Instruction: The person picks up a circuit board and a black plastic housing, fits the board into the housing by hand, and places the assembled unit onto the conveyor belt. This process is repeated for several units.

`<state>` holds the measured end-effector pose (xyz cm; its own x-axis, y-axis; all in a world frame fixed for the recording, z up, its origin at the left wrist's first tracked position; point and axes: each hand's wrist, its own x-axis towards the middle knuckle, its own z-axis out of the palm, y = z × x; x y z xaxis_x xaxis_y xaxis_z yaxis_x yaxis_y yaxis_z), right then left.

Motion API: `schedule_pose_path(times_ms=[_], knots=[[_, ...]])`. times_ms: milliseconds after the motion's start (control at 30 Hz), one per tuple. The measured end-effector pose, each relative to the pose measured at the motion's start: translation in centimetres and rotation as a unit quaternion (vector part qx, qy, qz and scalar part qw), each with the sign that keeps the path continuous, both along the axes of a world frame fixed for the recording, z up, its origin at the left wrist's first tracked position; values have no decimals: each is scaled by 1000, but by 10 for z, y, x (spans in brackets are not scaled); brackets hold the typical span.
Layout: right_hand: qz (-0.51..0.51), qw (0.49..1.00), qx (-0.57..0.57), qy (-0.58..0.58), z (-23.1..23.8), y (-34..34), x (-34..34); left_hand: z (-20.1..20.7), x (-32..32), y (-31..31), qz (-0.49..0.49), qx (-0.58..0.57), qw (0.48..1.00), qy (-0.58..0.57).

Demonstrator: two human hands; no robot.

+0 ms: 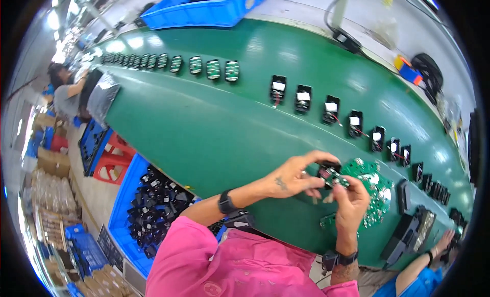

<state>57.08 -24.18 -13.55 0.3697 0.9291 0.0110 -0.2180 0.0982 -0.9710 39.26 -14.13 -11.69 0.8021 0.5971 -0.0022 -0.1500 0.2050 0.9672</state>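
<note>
My left hand (296,178) is closed around a small black plastic housing (325,167), thumb near its lower edge. A small green circuit board (335,178) lies at the housing's open side, pinched by the fingertips of my right hand (352,201). The board is tilted against the housing, and I cannot tell whether it sits inside. Just beyond and right of my hands, a loose pile of green circuit boards (378,187) rests on the green table (204,128).
Black housings with white labels (303,97) form a row along the right; housings with green boards (213,70) line the far left. A blue bin of black parts (120,205) stands left of me. A blue crate (199,11) sits behind. Co-workers (66,93) are at both ends.
</note>
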Motion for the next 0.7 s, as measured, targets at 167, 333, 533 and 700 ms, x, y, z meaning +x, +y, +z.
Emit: schedule_pose_path(times_ms=[167, 333, 533, 700], knots=[[-23, 999, -5, 38, -17, -6, 25, -2, 11, -2, -3, 34, 999, -15], [14, 997, -36, -67, -8, -8, 18, -4, 19, -11, 68, 160, 984, 35], [103, 994, 48, 5, -18, -4, 32, -21, 25, -19, 128, 327, 936, 30], [69, 994, -6, -88, -5, 1, 12, -21, 19, -18, 181, 274, 944, 19]])
